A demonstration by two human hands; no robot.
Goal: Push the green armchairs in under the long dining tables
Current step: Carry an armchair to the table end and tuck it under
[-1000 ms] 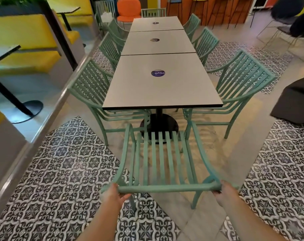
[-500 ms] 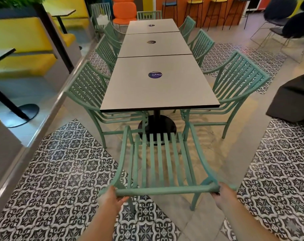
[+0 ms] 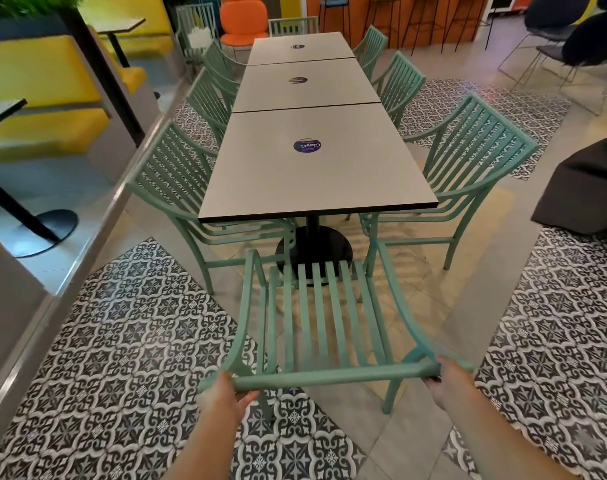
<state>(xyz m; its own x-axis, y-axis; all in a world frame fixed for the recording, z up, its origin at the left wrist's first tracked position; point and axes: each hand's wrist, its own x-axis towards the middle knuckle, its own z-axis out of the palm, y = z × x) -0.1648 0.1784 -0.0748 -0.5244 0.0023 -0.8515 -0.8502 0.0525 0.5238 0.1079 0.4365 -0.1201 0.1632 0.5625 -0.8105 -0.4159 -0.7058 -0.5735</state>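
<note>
Your left hand (image 3: 226, 393) and right hand (image 3: 446, 374) both grip the top rail of the green armchair (image 3: 324, 327) at the near end of the tabletop (image 3: 316, 174). Its seat faces the table, slats running lengthwise toward the black pedestal base (image 3: 314, 249) — not yet under the edge. Three square tables stand end to end; seven more green armchairs surround them.
</note>
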